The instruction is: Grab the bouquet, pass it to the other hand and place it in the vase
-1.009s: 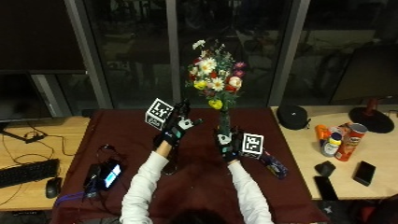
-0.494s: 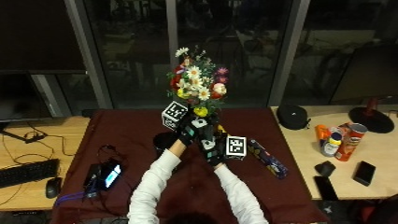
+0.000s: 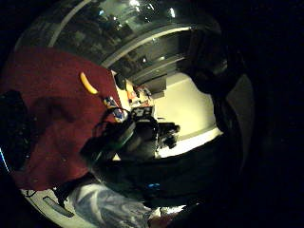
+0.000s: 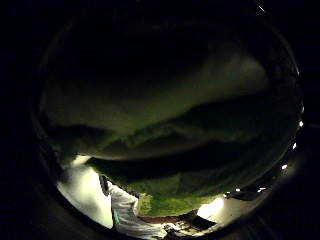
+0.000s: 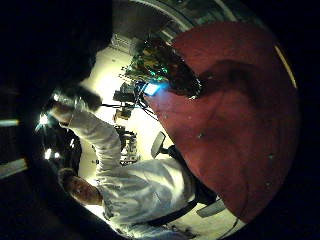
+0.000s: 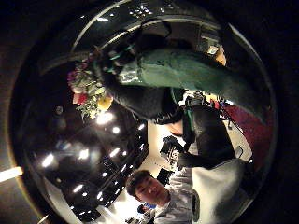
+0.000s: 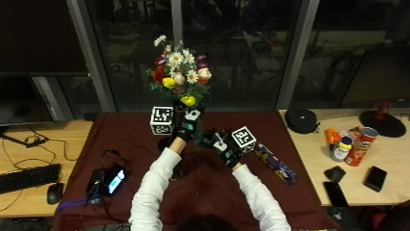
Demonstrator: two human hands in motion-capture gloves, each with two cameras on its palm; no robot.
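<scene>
While left hand grips bouquet, right hand hovers

A dark red cloth covers the table's middle. On it lie a lit phone and a dark patterned tube. A black keyboard sits on bare wood.

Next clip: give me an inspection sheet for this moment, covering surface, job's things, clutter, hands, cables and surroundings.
Surface: dark red cloth over the table.
Job's things: bouquet upright above the cloth, stems held; vase cannot be made out.
Clutter: patterned tube on the cloth; crisp cans, phone, round black case on the wooden table; keyboard and mouse on the other side.
Hands: left hand grips the stems; right hand beside it, fingers unclear.
Cables: some by the lit device.
Surroundings: dark windows behind.
</scene>
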